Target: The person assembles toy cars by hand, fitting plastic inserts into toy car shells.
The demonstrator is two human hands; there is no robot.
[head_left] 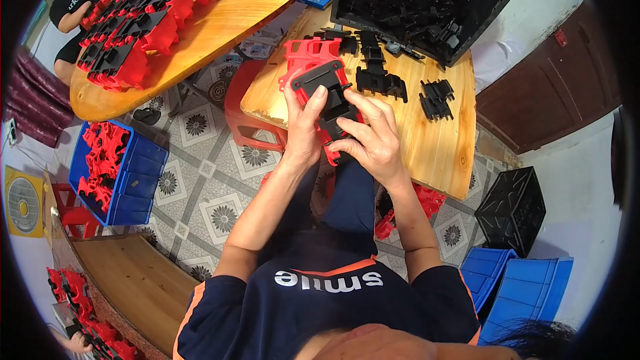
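Between my two hands is a red plastic housing (311, 54) with black plastic parts set into its face. My left hand (304, 123) grips its left side, the thumb lying on the black surface. On the right side, my right hand (375, 132) closes round the lower part, fingers and thumb pressed against the black pieces. The housing is held tilted above the near edge of the wooden table (433, 153). Loose black plastic parts (381, 83) lie on that table just beyond my right hand, and another small group (437, 100) lies farther right.
A large black bin (420, 10) of black parts leans at the table's back. Rows of red-and-black assemblies (143, 30) cover another table at far left, where a person (87, 0) is. A blue crate (137, 173) holds red housings. A red stool (243, 103) stands beside my table.
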